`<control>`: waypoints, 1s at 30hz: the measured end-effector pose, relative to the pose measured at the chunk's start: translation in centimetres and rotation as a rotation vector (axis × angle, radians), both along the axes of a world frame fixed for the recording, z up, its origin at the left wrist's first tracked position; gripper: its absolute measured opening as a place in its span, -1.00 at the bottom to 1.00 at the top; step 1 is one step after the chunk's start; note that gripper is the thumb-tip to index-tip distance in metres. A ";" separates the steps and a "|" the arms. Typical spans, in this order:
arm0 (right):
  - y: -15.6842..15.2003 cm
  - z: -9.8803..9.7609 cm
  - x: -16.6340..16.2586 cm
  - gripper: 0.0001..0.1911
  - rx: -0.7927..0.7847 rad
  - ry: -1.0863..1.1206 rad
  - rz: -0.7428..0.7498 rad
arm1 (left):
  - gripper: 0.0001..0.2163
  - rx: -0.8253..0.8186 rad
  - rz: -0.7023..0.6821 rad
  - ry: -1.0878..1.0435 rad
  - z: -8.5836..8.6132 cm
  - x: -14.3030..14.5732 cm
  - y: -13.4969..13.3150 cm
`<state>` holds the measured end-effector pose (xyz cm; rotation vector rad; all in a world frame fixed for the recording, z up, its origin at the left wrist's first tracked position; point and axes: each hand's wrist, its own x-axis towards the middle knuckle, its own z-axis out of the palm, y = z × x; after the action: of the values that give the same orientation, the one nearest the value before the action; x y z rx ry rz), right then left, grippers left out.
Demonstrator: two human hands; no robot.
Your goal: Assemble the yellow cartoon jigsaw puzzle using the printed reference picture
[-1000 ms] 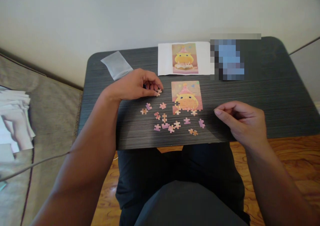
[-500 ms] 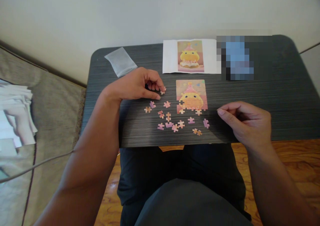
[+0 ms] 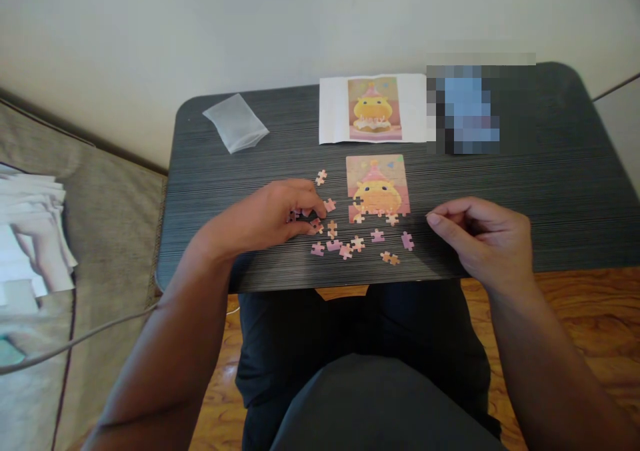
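A partly built jigsaw point(image 3: 378, 186) of a yellow creature in a party hat lies in the middle of the dark table point(image 3: 550, 191). Several loose pieces point(image 3: 357, 243) are scattered below and left of it. My left hand point(image 3: 273, 214) rests palm down on the table with its fingertips curled over a loose piece point(image 3: 315, 225) left of the jigsaw. One piece point(image 3: 321, 177) lies alone above that hand. My right hand point(image 3: 485, 238) rests at the table's front edge, right of the pieces, fingers loosely curled; what they hold, if anything, is hidden.
A printed reference picture point(image 3: 374, 108) on white paper lies behind the jigsaw. A clear plastic bag point(image 3: 235, 122) sits at the back left. A blurred blue object point(image 3: 467, 111) sits at the back right. A cable point(image 3: 75, 341) runs over the floor at left.
My left hand has let go of the piece it pinched near the jigsaw's top left, left it on the table, and moved down toward the loose pieces. My right hand stays put.
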<state>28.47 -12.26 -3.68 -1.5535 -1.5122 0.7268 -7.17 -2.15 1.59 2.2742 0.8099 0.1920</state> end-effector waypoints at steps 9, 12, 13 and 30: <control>0.0 0.0 0.0 -0.94 -0.012 0.017 0.004 | -0.89 0.032 -0.028 0.044 -0.3 0.2 0.2; 0.0 -0.1 0.0 -0.92 -0.011 0.010 0.015 | -0.90 0.034 -0.008 0.041 -0.5 0.2 0.1; 0.0 -0.1 0.0 -0.91 -0.012 0.013 0.017 | -0.91 0.036 0.001 0.036 -0.5 0.1 0.0; 0.1 -0.2 0.1 -0.91 0.014 0.005 0.032 | -0.98 0.207 0.290 -0.139 -1.2 5.4 -1.1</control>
<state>28.54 -12.20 -3.85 -1.5191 -1.5385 0.7365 -1.79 -3.30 0.40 2.2920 1.0855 0.5851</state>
